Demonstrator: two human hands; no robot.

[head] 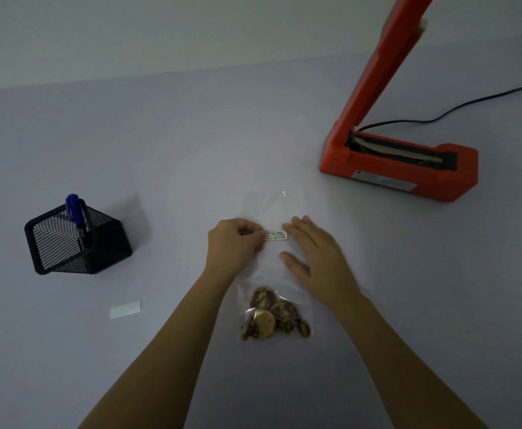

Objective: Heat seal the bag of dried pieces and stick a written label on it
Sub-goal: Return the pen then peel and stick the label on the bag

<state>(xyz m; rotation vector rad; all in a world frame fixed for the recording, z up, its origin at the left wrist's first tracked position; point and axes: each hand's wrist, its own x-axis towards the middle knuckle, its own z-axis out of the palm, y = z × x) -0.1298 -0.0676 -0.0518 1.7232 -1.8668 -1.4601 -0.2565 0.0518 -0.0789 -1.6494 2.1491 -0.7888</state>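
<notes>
A clear plastic bag [273, 205] lies flat on the table in front of me, with brown dried pieces [273, 314] bunched at its near end. A small white written label [277, 235] sits on the bag's middle. My left hand [234, 243] pinches the label's left end with curled fingers. My right hand [312, 252] lies flat on the bag just right of the label, fingers straight, fingertips at the label's right end.
An orange heat sealer [402, 168] stands at the right with its arm raised and a black cable [457, 109] running off behind it. A black mesh pen holder [77, 239] with a blue marker [75, 212] stands left. A white paper strip [125, 309] lies near left.
</notes>
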